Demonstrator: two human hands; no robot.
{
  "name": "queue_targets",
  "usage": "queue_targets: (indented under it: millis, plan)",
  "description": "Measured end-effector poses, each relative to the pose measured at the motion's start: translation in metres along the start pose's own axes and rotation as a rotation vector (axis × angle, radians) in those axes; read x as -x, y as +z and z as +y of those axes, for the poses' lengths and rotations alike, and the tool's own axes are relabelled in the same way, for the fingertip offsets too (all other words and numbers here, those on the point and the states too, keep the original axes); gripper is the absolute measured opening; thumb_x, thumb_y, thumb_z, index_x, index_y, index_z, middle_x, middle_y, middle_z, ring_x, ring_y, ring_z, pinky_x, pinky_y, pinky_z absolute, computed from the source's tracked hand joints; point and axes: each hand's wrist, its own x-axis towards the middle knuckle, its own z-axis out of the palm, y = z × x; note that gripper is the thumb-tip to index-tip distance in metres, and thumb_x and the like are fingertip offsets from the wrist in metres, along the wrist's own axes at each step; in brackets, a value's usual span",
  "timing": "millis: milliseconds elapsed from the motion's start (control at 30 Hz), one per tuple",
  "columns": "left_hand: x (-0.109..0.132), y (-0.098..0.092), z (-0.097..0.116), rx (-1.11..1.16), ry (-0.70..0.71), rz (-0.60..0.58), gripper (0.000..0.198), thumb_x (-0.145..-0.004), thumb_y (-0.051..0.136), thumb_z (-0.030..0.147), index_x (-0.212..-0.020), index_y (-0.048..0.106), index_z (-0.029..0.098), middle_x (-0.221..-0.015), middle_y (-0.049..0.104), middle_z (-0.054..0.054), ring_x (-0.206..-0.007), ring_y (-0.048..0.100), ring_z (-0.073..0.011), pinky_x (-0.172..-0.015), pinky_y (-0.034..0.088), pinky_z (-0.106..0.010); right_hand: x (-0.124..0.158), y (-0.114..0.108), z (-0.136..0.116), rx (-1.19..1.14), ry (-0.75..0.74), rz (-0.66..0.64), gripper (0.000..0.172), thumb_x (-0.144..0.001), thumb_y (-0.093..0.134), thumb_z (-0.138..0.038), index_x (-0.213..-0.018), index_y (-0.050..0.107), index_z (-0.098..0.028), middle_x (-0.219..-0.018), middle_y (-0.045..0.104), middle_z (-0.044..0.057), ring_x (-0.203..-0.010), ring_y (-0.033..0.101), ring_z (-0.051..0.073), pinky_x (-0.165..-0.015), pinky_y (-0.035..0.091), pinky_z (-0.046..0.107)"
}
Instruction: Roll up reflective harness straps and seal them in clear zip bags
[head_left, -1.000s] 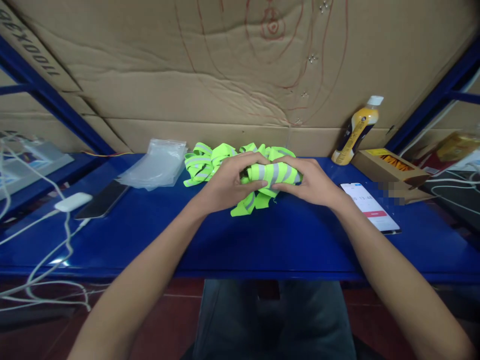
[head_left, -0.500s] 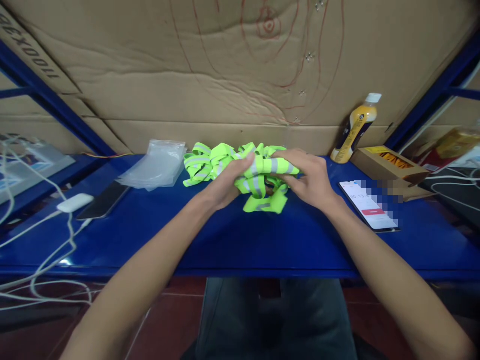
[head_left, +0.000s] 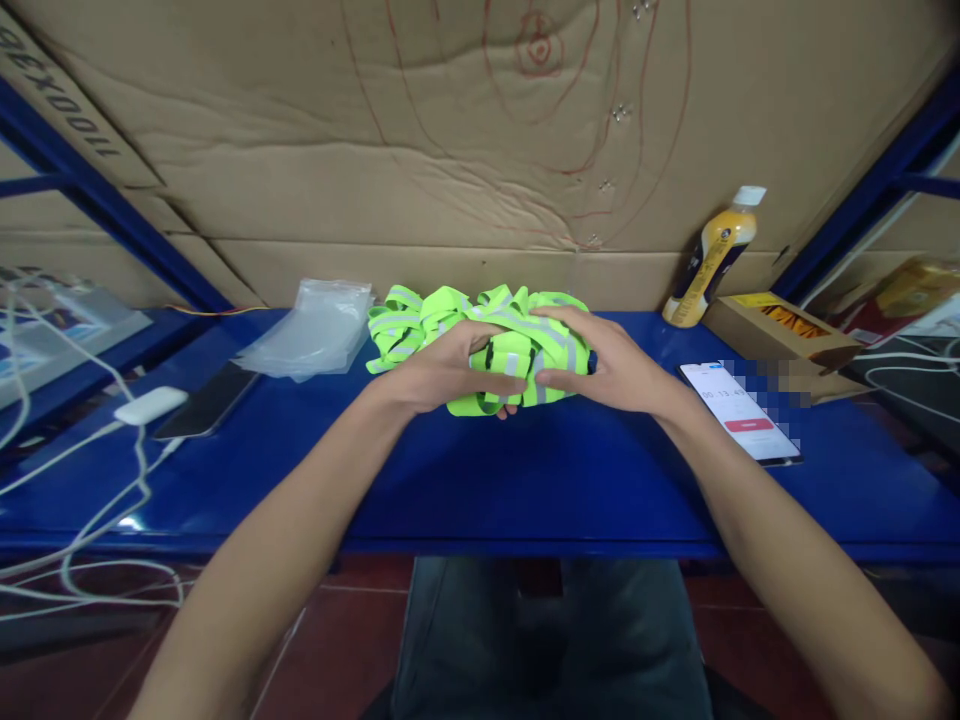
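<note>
A neon-green reflective strap (head_left: 550, 378) with grey bands is bunched at the middle of the blue table, in front of a loose heap of similar straps (head_left: 409, 318). My left hand (head_left: 446, 368) grips the bunched strap from the left, thumb across its front and a fingertip showing below. On the right side, my right hand (head_left: 611, 362) is closed round the same strap, its thumb pressed on the front. Dark pieces show at the strap's edges; their kind is unclear. Most fingers of both hands are hidden behind the strap.
Clear plastic bags (head_left: 319, 325) lie left of the heap, beside a dark phone (head_left: 210, 402) and white cables (head_left: 142, 470). To the right are a drink bottle (head_left: 712, 260), an open cardboard box (head_left: 795, 335) and a lit phone (head_left: 742, 415). A cardboard wall (head_left: 300, 200) stands behind.
The strap has turned in my hands, and its hanging end no longer dangles in front. My left thumb has moved down across its front; my right thumb now presses the front.
</note>
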Motion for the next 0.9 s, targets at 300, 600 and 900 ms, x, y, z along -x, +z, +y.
queue_targets:
  millis: [300,600,900]
  plan:
    - [0.002,-0.006,-0.003,-0.647,0.284,0.066,0.026,-0.081,0.086,0.038,-0.09,0.072,0.018,-0.09,0.075,-0.003,-0.084,0.067,-0.0215,-0.078,0.051,-0.032,-0.002,-0.011,-0.012,-0.038,0.1,-0.187,0.045,-0.076,0.089,-0.059,-0.084,0.071,-0.019,-0.08,0.067,-0.003,-0.079,0.059,0.015,-0.074,0.044,0.026]
    - [0.0,-0.013,-0.004,-0.523,0.134,0.103,0.032,-0.077,0.089,0.04,-0.093,0.076,0.015,-0.085,0.073,-0.002,-0.07,0.061,-0.0165,-0.064,0.047,-0.027,0.0,-0.004,-0.014,0.198,-0.143,0.014,0.083,-0.086,0.084,-0.049,-0.16,0.051,-0.031,-0.171,0.044,0.012,-0.156,0.044,0.036,-0.122,0.041,0.055]
    - [0.002,-0.012,-0.001,-0.4,0.073,0.099,0.03,-0.071,0.093,0.036,-0.087,0.077,0.017,-0.081,0.073,-0.001,-0.069,0.062,-0.0163,-0.063,0.048,-0.027,0.001,0.007,-0.01,0.165,0.007,0.014,0.048,-0.083,0.083,-0.064,-0.109,0.079,-0.024,-0.098,0.08,0.003,-0.087,0.072,0.022,-0.075,0.048,0.032]
